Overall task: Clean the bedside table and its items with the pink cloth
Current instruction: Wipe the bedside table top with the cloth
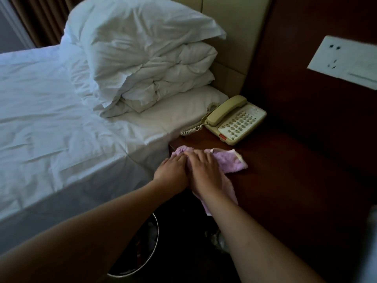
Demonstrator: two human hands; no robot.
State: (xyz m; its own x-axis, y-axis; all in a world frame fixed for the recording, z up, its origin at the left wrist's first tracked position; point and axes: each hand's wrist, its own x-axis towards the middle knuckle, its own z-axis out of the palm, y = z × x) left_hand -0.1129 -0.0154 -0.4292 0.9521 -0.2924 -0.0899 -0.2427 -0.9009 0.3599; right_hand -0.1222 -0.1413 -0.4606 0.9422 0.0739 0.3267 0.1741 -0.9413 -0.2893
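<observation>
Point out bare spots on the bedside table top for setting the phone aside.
Free: the wide dark stretch of bedside table right of the pink cloth and in front of the phone, out to the wall panel. Crowded: the bed-side edge, where left hand and right hand press the cloth, and the back corner with the phone.

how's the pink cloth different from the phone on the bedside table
The pink cloth is soft, crumpled and lies flat near the table's front edge; the phone is rigid, cream-coloured and sits farther back beside the bed.
The cloth is pressed under the left hand and the right hand; the phone is untouched, handset in its cradle.
Both rest on the bedside table.
</observation>
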